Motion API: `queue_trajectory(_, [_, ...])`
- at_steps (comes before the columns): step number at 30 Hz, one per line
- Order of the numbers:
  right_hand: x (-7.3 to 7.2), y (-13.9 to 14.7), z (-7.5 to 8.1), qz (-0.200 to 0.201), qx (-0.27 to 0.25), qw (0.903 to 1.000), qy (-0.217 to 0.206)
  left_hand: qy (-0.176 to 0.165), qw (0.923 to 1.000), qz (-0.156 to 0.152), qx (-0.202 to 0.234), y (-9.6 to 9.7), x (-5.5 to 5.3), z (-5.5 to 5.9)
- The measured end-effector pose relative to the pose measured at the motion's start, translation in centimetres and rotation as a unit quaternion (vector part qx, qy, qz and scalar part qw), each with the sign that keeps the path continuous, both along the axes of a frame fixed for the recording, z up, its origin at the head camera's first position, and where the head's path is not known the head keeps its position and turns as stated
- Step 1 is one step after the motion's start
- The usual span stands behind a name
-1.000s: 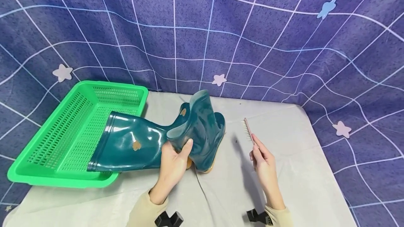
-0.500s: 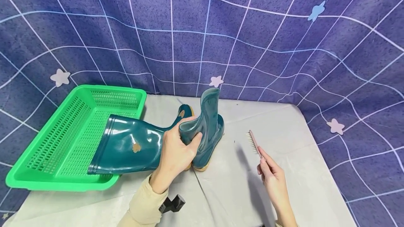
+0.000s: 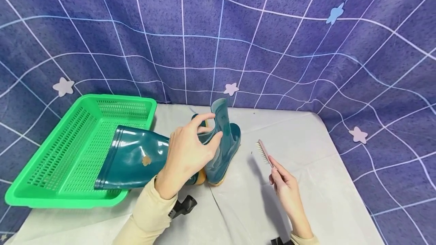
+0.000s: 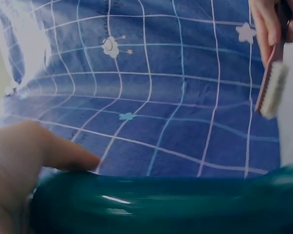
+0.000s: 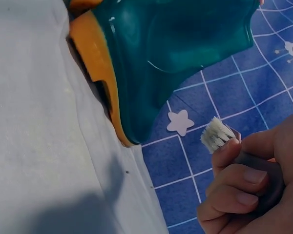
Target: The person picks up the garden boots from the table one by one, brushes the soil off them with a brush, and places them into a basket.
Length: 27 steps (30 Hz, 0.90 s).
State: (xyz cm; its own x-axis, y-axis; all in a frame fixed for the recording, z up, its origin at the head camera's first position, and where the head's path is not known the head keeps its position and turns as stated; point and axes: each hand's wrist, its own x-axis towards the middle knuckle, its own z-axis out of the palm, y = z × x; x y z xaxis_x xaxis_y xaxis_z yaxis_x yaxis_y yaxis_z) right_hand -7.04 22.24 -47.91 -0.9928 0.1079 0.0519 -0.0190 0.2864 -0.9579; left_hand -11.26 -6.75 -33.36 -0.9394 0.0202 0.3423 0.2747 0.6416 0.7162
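A dark green rubber boot (image 3: 223, 150) with a yellow sole stands on the table, its shaft bent. My left hand (image 3: 189, 150) curves round the top of the shaft, thumb and index finger spread apart. In the left wrist view a digit lies along the boot's rim (image 4: 176, 204). My right hand (image 3: 286, 190) grips a small pink-handled brush (image 3: 263, 150) with pale bristles, away from the boot. Behind the left hand lies a second green boot (image 3: 136, 158) on its side, a tan patch on its shaft; the hand hides part of it.
A green plastic basket (image 3: 68, 196) stands at the left, with the lying boot's shaft top over its rim. White cloth covers the table (image 3: 289, 131). A blue gridded curtain (image 3: 204, 48) hangs behind and at the right.
My left hand has moved up the boot's shaft, and its thumb and fingers have spread wider. The standing boot's shaft has turned and narrowed. The brush moved toward me, then slightly left.
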Motion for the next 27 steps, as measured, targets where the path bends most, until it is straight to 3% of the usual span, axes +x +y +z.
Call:
queue_trajectory(4, [-0.1, -0.2, -0.4, 0.004, -0.008, 1.0000, -0.002, -0.027, 0.9933, 0.021, -0.110, 0.4, -0.8, 1.5])
queue_trajectory(7, [-0.1, -0.4, -0.7, 0.003, -0.009, 1.0000, -0.003, -0.014, 0.9823, 0.036, -0.184, 1.0, -1.7, 2.1])
queue_trajectory(9, [0.0, -0.6, -0.8, 0.002, -0.008, 1.0000, -0.004, 0.003, 0.9769, 0.041, -0.210, 1.3, -2.2, 2.4])
queue_trajectory(19, [0.2, -0.4, -0.8, -0.004, -0.002, 1.0000, -0.002, 0.123, 0.9691, 0.003, -0.214, 2.4, -2.8, 2.4])
queue_trajectory(27, [0.3, 0.5, -0.7, -0.018, -0.008, 0.9998, -0.002, 0.166, 0.9680, -0.049, -0.182, 2.6, -2.9, 1.8])
